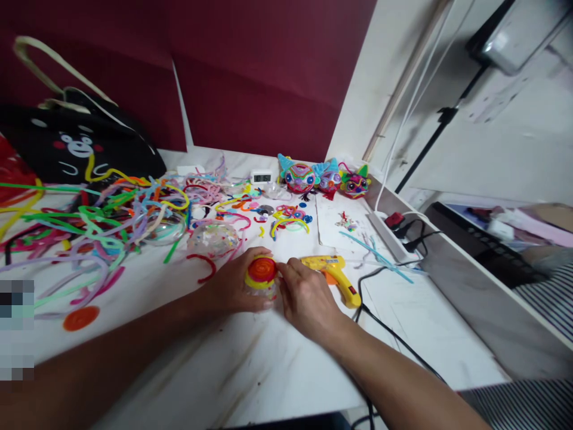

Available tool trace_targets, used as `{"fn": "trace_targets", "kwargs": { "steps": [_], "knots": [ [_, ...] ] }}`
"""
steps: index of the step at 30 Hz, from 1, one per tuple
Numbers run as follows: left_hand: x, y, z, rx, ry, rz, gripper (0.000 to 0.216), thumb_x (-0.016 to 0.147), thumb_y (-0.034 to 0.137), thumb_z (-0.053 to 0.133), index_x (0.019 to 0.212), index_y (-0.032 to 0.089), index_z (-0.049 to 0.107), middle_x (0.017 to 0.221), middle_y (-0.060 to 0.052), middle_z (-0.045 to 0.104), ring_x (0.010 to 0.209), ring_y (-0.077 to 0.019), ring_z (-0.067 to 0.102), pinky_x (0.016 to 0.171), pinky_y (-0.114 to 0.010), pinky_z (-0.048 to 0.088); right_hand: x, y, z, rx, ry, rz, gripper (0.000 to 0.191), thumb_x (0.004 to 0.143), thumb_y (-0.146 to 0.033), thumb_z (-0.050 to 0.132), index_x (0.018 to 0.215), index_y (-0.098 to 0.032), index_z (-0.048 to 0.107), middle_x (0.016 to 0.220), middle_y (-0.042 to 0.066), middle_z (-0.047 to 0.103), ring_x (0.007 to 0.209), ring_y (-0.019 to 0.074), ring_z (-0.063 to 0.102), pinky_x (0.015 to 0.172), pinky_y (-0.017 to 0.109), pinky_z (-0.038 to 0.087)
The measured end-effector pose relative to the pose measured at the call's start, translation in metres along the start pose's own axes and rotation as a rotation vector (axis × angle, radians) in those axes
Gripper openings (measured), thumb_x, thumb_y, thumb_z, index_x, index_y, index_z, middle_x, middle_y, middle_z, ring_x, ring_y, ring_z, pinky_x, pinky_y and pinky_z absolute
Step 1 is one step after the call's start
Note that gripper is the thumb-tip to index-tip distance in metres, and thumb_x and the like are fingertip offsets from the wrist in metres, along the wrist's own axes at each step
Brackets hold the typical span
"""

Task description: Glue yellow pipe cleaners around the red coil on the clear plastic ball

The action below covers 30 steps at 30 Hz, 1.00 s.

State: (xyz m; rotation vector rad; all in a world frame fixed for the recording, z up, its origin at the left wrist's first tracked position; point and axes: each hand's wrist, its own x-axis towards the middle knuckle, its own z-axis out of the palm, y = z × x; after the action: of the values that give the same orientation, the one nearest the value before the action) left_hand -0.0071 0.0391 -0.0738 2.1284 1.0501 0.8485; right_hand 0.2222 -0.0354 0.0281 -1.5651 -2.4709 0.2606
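Observation:
My left hand [230, 280] is wrapped round a clear plastic ball [260, 291] with its thumb and fingers. On the ball sits a tight red-orange pipe cleaner coil [262, 269], ringed by a yellow pipe cleaner [258, 284]. Against the right edge of the coil, my right hand [307, 292] has its fingers curled and pressed together; whatever is between them is hidden. Just beyond that hand lies a yellow glue gun [347, 283] on its side. A flat orange coil [81, 318] rests on the table to the left.
Tangled pipe cleaners [111, 233] cover the left side. A clear plastic shell [213, 239] lies ahead. Several decorated animal heads [301, 178] and a small digital clock [261, 177] stand at the back. To the right are a power strip [394, 239] and a black cable [403, 340].

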Motion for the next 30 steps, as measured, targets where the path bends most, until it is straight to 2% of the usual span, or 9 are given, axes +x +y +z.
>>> {"fn": "trace_targets", "kwargs": {
  "steps": [3, 6, 14, 24, 30],
  "knots": [
    [-0.002, 0.000, 0.001, -0.003, 0.001, -0.022, 0.122, 0.064, 0.070, 0.103, 0.165, 0.027, 0.051, 0.165, -0.015, 0.070, 0.148, -0.0423, 0.071, 0.126, -0.052, 0.060, 0.001, 0.000, 0.000, -0.001, 0.009, 0.000, 0.032, 0.105, -0.010, 0.067, 0.134, -0.009, 0.080, 0.118, 0.019, 0.081, 0.103, 0.0324, 0.083, 0.082, 0.037, 0.058],
    [-0.003, -0.001, 0.001, -0.007, -0.009, -0.028, 0.127, 0.063, 0.070, 0.104, 0.168, 0.027, 0.048, 0.169, -0.015, 0.067, 0.153, -0.0435, 0.068, 0.127, -0.052, 0.060, 0.001, 0.001, 0.001, 0.001, 0.024, -0.002, 0.030, 0.104, -0.010, 0.067, 0.131, -0.010, 0.081, 0.116, 0.017, 0.081, 0.100, 0.0308, 0.082, 0.081, 0.036, 0.058],
    [-0.003, -0.005, 0.004, -0.002, -0.013, -0.023, 0.128, 0.064, 0.064, 0.107, 0.171, 0.028, 0.046, 0.170, -0.016, 0.067, 0.153, -0.0441, 0.068, 0.130, -0.054, 0.058, -0.001, 0.003, 0.005, 0.019, 0.060, -0.014, 0.026, 0.107, -0.012, 0.064, 0.125, -0.013, 0.081, 0.113, 0.016, 0.081, 0.098, 0.0299, 0.082, 0.081, 0.036, 0.060],
    [-0.005, 0.002, 0.001, -0.017, -0.007, 0.013, 0.121, 0.069, 0.080, 0.097, 0.166, 0.025, 0.050, 0.169, -0.017, 0.067, 0.152, -0.0434, 0.069, 0.131, -0.054, 0.057, -0.002, 0.005, 0.011, 0.031, 0.109, -0.042, 0.026, 0.103, -0.011, 0.068, 0.125, -0.013, 0.082, 0.113, 0.016, 0.081, 0.097, 0.0289, 0.082, 0.081, 0.034, 0.062],
    [-0.006, 0.000, 0.003, -0.028, -0.009, -0.009, 0.123, 0.065, 0.074, 0.102, 0.167, 0.028, 0.051, 0.168, -0.015, 0.069, 0.152, -0.0439, 0.069, 0.130, -0.054, 0.058, -0.003, 0.009, 0.017, 0.047, 0.155, -0.074, 0.025, 0.101, -0.011, 0.068, 0.122, -0.014, 0.081, 0.108, 0.015, 0.080, 0.093, 0.0281, 0.080, 0.079, 0.034, 0.061]
  ]
}}
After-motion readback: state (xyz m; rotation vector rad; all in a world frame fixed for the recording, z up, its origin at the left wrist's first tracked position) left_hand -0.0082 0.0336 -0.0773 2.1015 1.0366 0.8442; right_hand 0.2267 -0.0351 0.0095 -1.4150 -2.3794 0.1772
